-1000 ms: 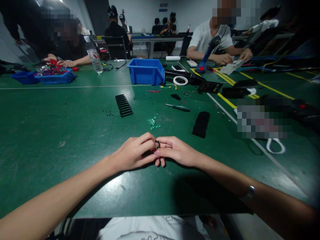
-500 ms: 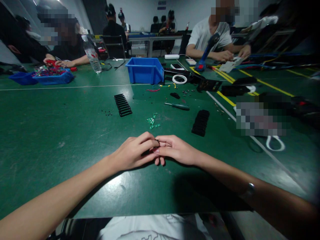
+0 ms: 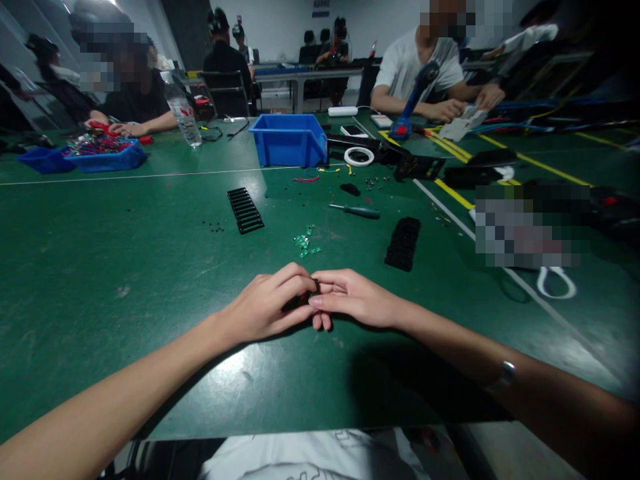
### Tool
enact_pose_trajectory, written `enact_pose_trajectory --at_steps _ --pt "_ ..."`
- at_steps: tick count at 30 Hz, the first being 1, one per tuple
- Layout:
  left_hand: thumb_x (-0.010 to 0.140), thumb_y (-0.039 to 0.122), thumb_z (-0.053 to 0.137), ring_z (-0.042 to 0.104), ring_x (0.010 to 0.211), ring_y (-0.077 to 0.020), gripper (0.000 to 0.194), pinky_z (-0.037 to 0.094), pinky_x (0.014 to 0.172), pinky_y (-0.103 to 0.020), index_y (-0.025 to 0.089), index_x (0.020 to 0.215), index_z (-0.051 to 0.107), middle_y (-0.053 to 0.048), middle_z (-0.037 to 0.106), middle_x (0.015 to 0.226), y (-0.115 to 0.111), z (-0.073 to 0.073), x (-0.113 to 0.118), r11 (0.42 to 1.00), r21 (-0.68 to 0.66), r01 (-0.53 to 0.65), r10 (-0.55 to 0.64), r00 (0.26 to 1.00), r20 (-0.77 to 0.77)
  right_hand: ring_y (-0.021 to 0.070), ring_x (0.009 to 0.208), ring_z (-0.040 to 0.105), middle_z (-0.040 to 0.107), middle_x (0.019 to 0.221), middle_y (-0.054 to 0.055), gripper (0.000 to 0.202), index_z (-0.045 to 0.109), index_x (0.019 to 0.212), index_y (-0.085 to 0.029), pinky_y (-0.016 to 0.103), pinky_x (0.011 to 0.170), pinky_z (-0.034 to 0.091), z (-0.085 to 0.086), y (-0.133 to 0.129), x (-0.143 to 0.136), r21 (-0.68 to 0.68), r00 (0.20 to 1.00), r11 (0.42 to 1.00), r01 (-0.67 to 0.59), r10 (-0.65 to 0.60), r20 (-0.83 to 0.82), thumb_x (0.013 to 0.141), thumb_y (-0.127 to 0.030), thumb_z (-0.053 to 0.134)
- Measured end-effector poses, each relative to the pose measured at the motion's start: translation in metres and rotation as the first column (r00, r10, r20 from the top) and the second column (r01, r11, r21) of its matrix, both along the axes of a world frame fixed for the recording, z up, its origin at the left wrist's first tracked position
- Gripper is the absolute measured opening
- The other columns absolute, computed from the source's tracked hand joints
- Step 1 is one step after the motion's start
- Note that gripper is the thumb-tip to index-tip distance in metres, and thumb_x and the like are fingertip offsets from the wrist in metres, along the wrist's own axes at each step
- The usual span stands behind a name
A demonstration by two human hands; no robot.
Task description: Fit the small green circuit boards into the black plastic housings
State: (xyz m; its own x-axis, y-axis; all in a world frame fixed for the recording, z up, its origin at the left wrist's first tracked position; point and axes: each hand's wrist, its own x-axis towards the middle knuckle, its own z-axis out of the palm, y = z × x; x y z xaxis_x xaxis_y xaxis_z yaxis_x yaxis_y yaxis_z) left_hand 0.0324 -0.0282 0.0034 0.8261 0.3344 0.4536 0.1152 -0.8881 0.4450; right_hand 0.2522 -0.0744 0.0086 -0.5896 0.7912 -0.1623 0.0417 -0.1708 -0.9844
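My left hand (image 3: 273,303) and my right hand (image 3: 357,300) meet at the fingertips, low over the green table (image 3: 165,267). Between them is a small dark piece (image 3: 314,288), mostly hidden by the fingers, so its shape cannot be told. Both hands are closed around it. Just beyond the hands lie small green boards (image 3: 304,243). A black slotted frame (image 3: 245,210) is to their left, and a stack of black slotted parts (image 3: 403,245) to their right. Behind the boards rests a screwdriver (image 3: 361,211) with a dark green handle.
A blue bin (image 3: 289,141) stands behind, near a white ring (image 3: 359,157). Blue trays (image 3: 107,155) with wires and a water bottle (image 3: 184,113) are at the back left. A blue power tool (image 3: 414,103) stands at the back right. People sit across the table.
The fingers have shifted very slightly around the small dark piece. The view has moved a little. Across the table at right, a person's hands have moved slightly with a pale item.
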Motion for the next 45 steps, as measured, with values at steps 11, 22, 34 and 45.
enact_pose_trajectory --at_steps 11,22,34,45 --pt "0.098 0.031 0.058 0.058 0.082 -0.0136 0.022 0.049 0.069 -0.024 0.018 0.114 0.053 -0.008 0.060 0.102 0.0009 -0.0013 0.0003 1.000 -0.007 0.004 -0.004 1.000 0.013 0.0142 0.067 0.068 0.073 0.078 0.005 0.035 0.058 0.097 -0.013 0.028 0.067 0.055 0.0002 0.0013 -0.0003 0.013 1.000 1.000 -0.004 0.004 0.007 0.093 -0.046 0.067" --pt "0.097 0.033 0.059 0.059 0.084 -0.0148 0.023 0.050 0.070 -0.025 0.018 0.114 0.054 -0.008 0.060 0.101 0.0006 -0.0003 0.0006 1.000 -0.027 0.002 -0.001 1.000 0.015 0.0141 0.066 0.068 0.074 0.078 0.006 0.031 0.059 0.096 -0.013 0.028 0.067 0.054 0.0009 0.0006 0.0028 0.023 1.000 0.999 -0.023 0.023 0.011 0.095 -0.044 0.064" --pt "0.097 0.032 0.060 0.060 0.085 -0.0148 0.024 0.050 0.071 -0.025 0.018 0.115 0.054 -0.008 0.061 0.102 0.0005 -0.0003 -0.0001 1.000 -0.028 0.006 -0.006 1.000 0.011 0.0148 0.067 0.069 0.074 0.079 0.007 0.035 0.059 0.098 -0.012 0.028 0.068 0.054 0.0020 0.0010 0.0030 0.016 0.999 0.999 -0.032 0.032 0.013 0.095 -0.046 0.063" --pt "0.096 0.030 0.062 0.059 0.084 -0.0141 0.025 0.051 0.071 -0.024 0.017 0.116 0.053 -0.008 0.060 0.104 0.0024 -0.0027 -0.0007 1.000 -0.010 0.002 -0.002 1.000 0.025 0.0130 0.068 0.068 0.073 0.081 0.007 0.026 0.058 0.099 -0.012 0.026 0.068 0.054 -0.0004 0.0014 0.0042 0.028 0.999 0.998 -0.047 0.048 -0.020 0.097 -0.037 0.063"
